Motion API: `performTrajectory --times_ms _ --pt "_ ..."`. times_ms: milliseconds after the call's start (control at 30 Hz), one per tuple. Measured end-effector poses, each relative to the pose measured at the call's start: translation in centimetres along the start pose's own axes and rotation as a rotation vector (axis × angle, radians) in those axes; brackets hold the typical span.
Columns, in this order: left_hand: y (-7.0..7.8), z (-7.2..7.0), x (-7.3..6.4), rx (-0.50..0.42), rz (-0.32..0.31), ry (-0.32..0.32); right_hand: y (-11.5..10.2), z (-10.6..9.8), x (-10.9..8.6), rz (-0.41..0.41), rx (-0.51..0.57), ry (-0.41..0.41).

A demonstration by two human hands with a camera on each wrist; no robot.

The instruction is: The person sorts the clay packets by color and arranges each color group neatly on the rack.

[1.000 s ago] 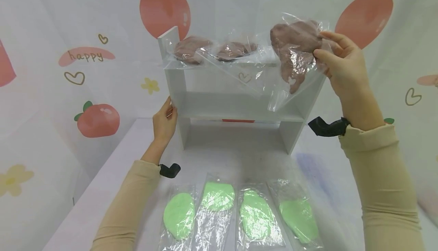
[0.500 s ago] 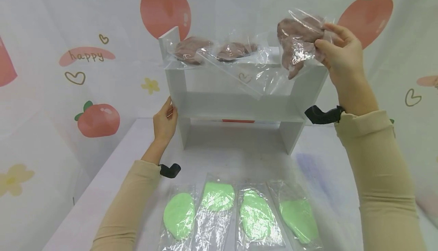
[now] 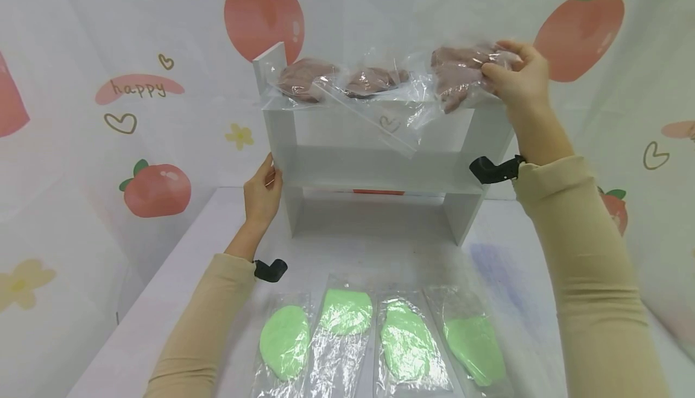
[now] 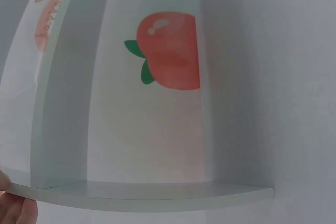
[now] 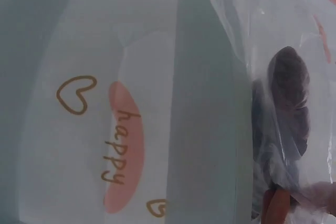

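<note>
My right hand (image 3: 522,84) pinches a clear plastic bag with a flat brown clay-like lump (image 3: 458,71) by its right side. The bag is over the right end of the white shelf's top board; in the right wrist view the brown lump (image 5: 289,85) shows through creased plastic, above the fingertips. Two more bags with brown lumps, one at the left (image 3: 306,78) and one in the middle (image 3: 376,80), lie on the top board. My left hand (image 3: 262,198) grips the left side panel of the shelf (image 3: 279,138), thumb and fingers on either side of the panel's edge (image 4: 147,203).
Several clear bags with green clay-like slabs, such as the leftmost green one (image 3: 285,342), lie in a row on the white table (image 3: 374,259) in front of the shelf. A fruit-printed white cloth (image 3: 380,6) hangs behind. The left bags' loose plastic droops over the front edge.
The right hand has first lifted the brown-lump bag slightly, then brought it down and left onto the top board's right end, and the bag lies flatter. The left hand has stayed put.
</note>
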State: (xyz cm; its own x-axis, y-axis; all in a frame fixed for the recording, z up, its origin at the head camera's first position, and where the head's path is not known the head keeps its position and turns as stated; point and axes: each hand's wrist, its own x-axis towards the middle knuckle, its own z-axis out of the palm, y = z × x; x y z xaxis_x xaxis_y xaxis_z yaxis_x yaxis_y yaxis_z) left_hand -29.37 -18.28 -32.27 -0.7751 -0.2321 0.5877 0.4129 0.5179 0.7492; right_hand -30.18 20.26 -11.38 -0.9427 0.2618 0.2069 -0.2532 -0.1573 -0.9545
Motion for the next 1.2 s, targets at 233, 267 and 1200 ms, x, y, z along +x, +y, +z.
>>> performTrajectory --times_ms 233,267,1200 --pt "-0.1 0.0 0.0 -0.006 0.005 -0.001 0.5 0.5 0.7 -0.035 -0.383 0.075" --pt "-0.1 0.0 0.0 -0.006 0.005 0.0 0.6 0.6 0.7 -0.04 -0.437 0.087" --pt "-0.1 0.0 0.0 -0.009 0.017 0.005 0.8 -0.6 -0.8 -0.168 -0.873 0.047"
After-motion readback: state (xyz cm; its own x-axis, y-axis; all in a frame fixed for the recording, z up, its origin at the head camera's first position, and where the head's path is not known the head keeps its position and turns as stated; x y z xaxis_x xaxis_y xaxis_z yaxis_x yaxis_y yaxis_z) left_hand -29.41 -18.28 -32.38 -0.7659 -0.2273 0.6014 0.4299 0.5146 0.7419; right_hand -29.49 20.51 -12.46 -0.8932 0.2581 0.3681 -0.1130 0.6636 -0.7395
